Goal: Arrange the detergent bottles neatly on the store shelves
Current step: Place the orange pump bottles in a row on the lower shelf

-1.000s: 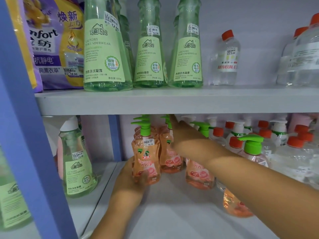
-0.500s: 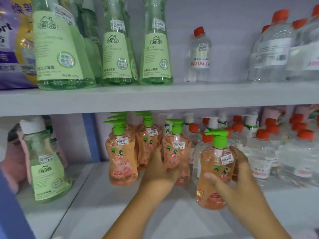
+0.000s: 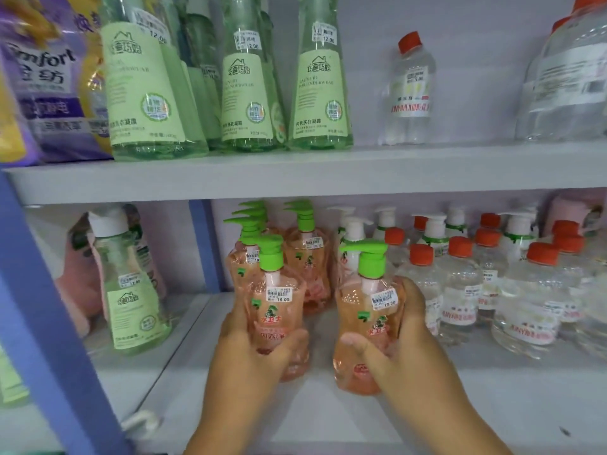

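Gripping second pink bottle (image 3: 279, 310) now, left hand (image 3: 253, 349); previously resting.

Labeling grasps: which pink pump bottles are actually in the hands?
The two front ones: left hand grips the front-left pink bottle, right hand grips the front-right pink bottle. The pink bottles behind stand untouched.

Single head view, close, facing forward-down at lower shelf (image 3: 328, 408); no second view.

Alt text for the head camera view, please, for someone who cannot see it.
Each hand, left hand and right hand, grips a pink pump bottle, left bottle and right bottle, at the front of the lower shelf. Tall green bottles stand on the shelf above.
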`<state>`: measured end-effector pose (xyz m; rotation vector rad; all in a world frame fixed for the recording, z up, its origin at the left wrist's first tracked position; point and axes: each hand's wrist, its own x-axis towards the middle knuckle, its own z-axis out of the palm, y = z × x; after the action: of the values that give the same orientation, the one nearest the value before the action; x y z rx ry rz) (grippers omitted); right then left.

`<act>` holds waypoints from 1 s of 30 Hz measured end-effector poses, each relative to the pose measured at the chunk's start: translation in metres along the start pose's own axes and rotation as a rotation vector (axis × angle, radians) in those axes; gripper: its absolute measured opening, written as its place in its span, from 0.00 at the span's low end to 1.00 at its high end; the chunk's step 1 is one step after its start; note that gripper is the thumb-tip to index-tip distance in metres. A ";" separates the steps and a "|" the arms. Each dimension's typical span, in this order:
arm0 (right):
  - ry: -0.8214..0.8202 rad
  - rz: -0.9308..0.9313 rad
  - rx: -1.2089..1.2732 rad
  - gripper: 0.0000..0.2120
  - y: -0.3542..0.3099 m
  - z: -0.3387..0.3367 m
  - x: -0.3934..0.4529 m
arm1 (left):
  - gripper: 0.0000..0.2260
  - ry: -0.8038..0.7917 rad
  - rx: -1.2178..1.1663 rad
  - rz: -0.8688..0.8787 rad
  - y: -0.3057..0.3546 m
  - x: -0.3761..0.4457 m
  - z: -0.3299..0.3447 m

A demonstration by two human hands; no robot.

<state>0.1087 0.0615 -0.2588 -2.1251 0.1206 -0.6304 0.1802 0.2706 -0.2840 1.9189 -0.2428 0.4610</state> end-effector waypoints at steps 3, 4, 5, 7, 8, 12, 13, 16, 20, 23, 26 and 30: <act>-0.089 0.017 -0.051 0.44 -0.013 0.023 0.023 | 0.28 0.018 0.020 -0.032 -0.009 0.010 -0.015; -0.095 0.021 -0.042 0.41 -0.016 0.031 0.031 | 0.26 0.025 0.035 -0.038 -0.011 0.013 -0.018; -0.094 0.021 -0.041 0.40 -0.018 0.037 0.038 | 0.26 0.032 0.061 -0.039 -0.012 0.015 -0.019; -0.090 0.007 -0.092 0.41 -0.019 0.050 0.052 | 0.28 0.059 0.091 -0.031 -0.016 0.016 -0.022; -0.088 0.004 -0.115 0.43 -0.019 0.056 0.058 | 0.30 0.071 0.082 -0.025 -0.018 0.016 -0.022; -0.082 -0.019 -0.096 0.49 -0.013 0.070 0.075 | 0.36 0.083 0.036 -0.006 -0.026 0.021 -0.025; -0.074 -0.038 -0.078 0.49 -0.012 0.072 0.076 | 0.35 0.083 0.034 0.006 -0.026 0.022 -0.026; -0.015 -0.074 -0.046 0.50 -0.006 0.077 0.077 | 0.35 0.052 0.011 0.034 -0.030 0.027 -0.024; -0.057 -0.018 -0.002 0.47 0.008 0.088 0.071 | 0.39 0.077 0.066 0.084 -0.032 0.026 -0.023; -0.129 0.014 -0.006 0.41 0.019 0.090 0.068 | 0.33 0.064 -0.051 0.038 -0.039 0.024 -0.025; -0.092 0.014 -0.059 0.35 0.020 0.093 0.071 | 0.24 0.055 -0.099 0.026 -0.045 0.024 -0.025; -0.080 -0.031 -0.059 0.36 0.016 0.099 0.072 | 0.23 0.058 -0.141 0.007 -0.047 0.023 -0.021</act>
<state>0.2211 0.1027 -0.2902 -2.2101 0.0634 -0.5647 0.2148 0.3091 -0.3072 1.7649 -0.2384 0.4912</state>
